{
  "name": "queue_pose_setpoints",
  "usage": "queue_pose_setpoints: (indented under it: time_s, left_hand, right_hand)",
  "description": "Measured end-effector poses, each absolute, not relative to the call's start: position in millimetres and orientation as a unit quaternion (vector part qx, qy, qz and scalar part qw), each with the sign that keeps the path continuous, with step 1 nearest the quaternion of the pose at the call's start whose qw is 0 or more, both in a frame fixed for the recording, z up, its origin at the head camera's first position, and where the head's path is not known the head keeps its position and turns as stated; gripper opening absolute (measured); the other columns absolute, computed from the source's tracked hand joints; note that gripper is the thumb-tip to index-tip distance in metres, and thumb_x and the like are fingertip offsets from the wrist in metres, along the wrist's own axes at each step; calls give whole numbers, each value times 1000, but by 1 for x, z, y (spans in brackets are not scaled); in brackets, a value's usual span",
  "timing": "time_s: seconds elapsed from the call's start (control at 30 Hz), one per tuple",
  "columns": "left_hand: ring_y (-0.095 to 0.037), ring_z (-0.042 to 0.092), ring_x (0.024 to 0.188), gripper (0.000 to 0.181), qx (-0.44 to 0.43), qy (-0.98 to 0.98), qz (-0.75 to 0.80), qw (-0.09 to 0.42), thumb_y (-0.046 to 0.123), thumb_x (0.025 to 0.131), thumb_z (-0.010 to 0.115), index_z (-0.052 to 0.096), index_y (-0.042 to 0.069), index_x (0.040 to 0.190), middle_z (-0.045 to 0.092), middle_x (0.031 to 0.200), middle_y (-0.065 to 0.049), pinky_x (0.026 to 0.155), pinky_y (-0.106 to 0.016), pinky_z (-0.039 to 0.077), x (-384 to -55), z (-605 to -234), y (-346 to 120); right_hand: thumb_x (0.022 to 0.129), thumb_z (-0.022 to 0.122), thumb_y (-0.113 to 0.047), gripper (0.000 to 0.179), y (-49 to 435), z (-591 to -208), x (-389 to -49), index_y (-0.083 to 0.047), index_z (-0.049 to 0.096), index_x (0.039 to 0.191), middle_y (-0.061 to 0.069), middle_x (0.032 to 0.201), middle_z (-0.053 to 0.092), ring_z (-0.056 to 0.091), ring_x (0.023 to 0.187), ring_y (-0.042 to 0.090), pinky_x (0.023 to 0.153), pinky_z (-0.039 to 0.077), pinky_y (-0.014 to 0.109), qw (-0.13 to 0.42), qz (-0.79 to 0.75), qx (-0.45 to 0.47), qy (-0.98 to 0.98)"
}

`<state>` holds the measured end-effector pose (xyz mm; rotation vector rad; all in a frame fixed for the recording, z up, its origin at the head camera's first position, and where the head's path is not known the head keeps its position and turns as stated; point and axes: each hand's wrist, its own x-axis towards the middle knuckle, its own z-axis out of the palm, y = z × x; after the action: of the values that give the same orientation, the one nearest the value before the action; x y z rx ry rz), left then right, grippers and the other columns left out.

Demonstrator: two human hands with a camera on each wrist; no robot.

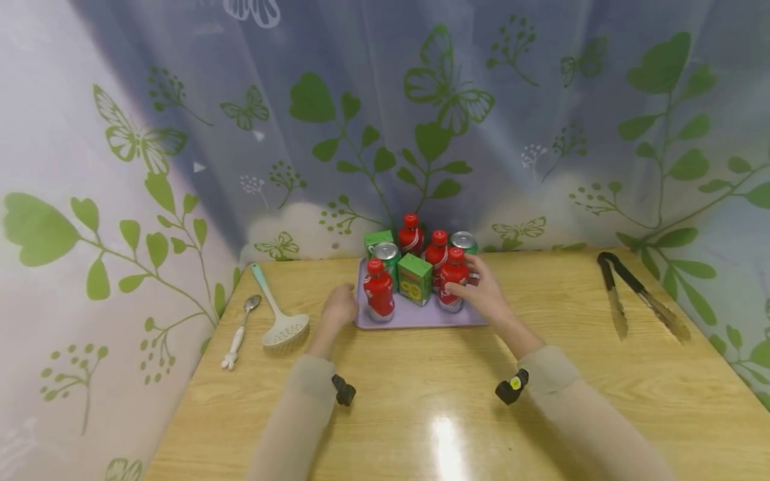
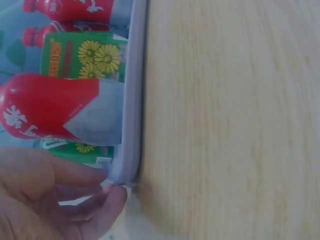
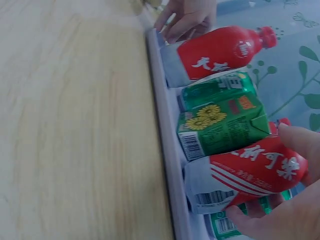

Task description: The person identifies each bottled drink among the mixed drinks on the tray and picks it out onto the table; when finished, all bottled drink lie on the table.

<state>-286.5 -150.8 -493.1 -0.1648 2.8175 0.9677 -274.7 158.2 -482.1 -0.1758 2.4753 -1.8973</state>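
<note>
A lilac tray (image 1: 421, 325) stands against the curtain, loaded with drinks. My left hand (image 1: 340, 306) is at its left side; in the left wrist view the thumb and fingers pinch the tray's front corner (image 2: 127, 170). My right hand (image 1: 486, 294) curls round a red cola bottle (image 1: 451, 280) standing upright at the tray's front right. Another red bottle (image 1: 379, 292) is at the front left, by my left hand. Between these two sits a green drink carton (image 1: 415, 280) with yellow flowers. Behind them are more red bottles (image 1: 411, 234), a second carton (image 1: 377, 237) and two green cans (image 1: 463, 242).
On the table's left lie a spoon (image 1: 240, 331) with a white handle and a skimmer (image 1: 285, 329) with a mint handle end. Black-handled metal tongs (image 1: 640, 294) lie at the right. A patterned curtain (image 1: 373, 133) closes off the back and sides.
</note>
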Motion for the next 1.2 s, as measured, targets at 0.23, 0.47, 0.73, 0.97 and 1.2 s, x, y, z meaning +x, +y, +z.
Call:
queue_pose_setpoints:
  time_s: [0.23,0.47,0.73,0.97,1.2]
  left_hand:
    - [-43,53,143,57,-33,939,333,80,-5,90,51,53,-9,147,58,151,-27,122,-53,45,-289,-502,-157]
    - [-42,54,142,57,-28,942,324,80,-4,91,52,54,-7,148,60,149,-26,120,-52,47,-288,-501,-156]
    - [-42,53,143,58,-26,938,336,85,-6,90,51,54,-7,148,59,151,-25,122,-51,46,-288,-501,-151]
    - [-43,56,140,58,-14,947,312,74,-6,88,53,57,-7,145,62,147,-26,120,-52,48,-293,-506,-152]
    - [-42,54,142,58,-23,948,307,85,-5,89,52,55,-5,148,60,149,-25,121,-52,47,-295,-507,-154]
  right_hand:
    - [92,74,-3,75,150,-489,-276,0,37,158,30,146,52,58,125,48,109,50,53,-37,-575,-70,814]
    - [93,74,-2,72,150,-491,-273,-3,41,157,28,152,52,58,130,48,111,52,57,-56,-582,-71,808]
    - [93,77,-7,75,159,-489,-269,-8,42,159,22,153,53,59,132,44,107,54,50,-54,-581,-59,810]
    - [92,80,-13,77,174,-470,-267,-12,43,160,18,157,49,56,136,44,105,55,47,-62,-592,-59,802]
    - [93,79,-15,76,195,-455,-268,-15,44,161,18,149,49,56,134,41,85,54,13,-78,-583,-73,805]
